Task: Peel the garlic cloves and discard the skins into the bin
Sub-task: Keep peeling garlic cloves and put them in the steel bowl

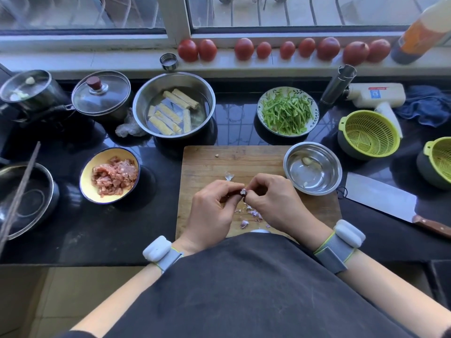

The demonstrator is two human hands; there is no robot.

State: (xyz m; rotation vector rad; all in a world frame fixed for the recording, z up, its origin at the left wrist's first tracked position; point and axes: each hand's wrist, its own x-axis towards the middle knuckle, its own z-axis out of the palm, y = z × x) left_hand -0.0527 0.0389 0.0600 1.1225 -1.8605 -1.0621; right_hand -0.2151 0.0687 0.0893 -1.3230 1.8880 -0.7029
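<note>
Purple-white papery skin shows on the garlic clove, pinched between both hands above the near half of the wooden chopping board. The left hand curls its fingers round the clove from the left, and the right hand nips it with thumb and fingertips from the right; most of the clove is hidden, so how much skin remains cannot be told. Torn skins lie scattered on the board's grain just under the hands, with one curled flake a little farther off. On the board's far right corner sits a small round steel bowl holding pale, smooth peeled cloves. Right of the board a broad cleaver with a wooden handle lies flat on the glossy black counter. Left of the board stands a yellow bowl of minced meat.
</note>
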